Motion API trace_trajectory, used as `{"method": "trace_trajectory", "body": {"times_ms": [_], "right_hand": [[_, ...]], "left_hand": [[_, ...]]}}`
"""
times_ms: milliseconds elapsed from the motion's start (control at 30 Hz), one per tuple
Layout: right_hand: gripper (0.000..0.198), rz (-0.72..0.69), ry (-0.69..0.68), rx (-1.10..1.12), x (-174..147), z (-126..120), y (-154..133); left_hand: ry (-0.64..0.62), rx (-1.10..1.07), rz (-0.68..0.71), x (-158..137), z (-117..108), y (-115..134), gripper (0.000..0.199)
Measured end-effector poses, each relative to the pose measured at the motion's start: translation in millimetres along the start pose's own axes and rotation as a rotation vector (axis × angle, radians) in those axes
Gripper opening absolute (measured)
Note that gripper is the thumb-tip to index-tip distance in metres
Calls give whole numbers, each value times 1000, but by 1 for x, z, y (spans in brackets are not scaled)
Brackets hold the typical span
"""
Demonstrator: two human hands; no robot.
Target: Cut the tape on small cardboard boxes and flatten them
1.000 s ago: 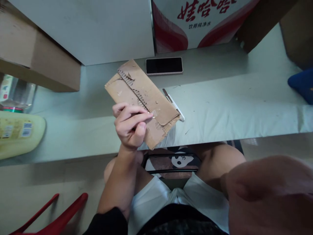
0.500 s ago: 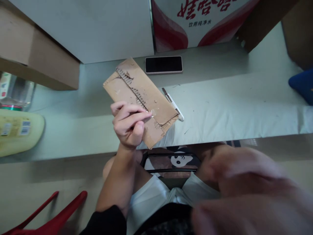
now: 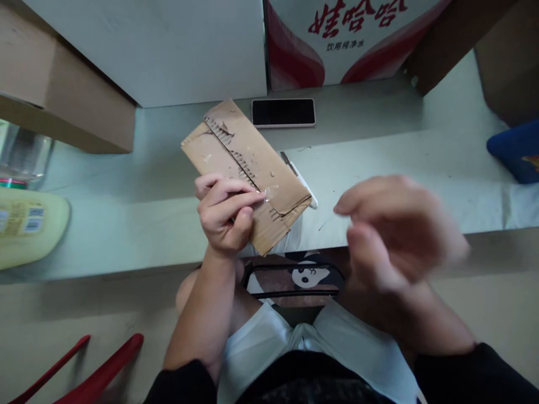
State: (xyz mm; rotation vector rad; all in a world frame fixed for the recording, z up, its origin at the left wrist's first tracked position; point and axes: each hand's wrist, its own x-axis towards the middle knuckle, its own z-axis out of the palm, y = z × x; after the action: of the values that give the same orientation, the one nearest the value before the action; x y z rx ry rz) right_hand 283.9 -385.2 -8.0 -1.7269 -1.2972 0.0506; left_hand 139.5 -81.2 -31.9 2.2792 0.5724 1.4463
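Head view gave you the desk [image 3: 379,151] stretching beyond both hands, with the folded cardboard [image 3: 256,154] under your left hand's fingertips. It was probably light and stiff, weakest along its torn seam, so the smooth long edges seemed the safer hold. Your right hand [image 3: 400,224], blurred, hung well apart, loosely curved, thumb parted, gripping nothing discernible. Your left hand [image 3: 225,210] was half curled; whether its thumb pinched the cardboard, you could not tell. Rightward of it lay a white tool [image 3: 301,177]; clear tape [image 3: 272,193], likely clingy, touched its fingertip.
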Motion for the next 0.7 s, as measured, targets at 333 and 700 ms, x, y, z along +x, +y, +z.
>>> {"method": "trace_trajectory", "body": {"times_ms": [333,700], "right_hand": [[51,422,-517,-417,162,126,69],[52,381,-393,-58,159,114,75]], "left_hand": [[-2,-57,19,3,0,4,29],[1,-62,-29,1,-3,6,30]]}}
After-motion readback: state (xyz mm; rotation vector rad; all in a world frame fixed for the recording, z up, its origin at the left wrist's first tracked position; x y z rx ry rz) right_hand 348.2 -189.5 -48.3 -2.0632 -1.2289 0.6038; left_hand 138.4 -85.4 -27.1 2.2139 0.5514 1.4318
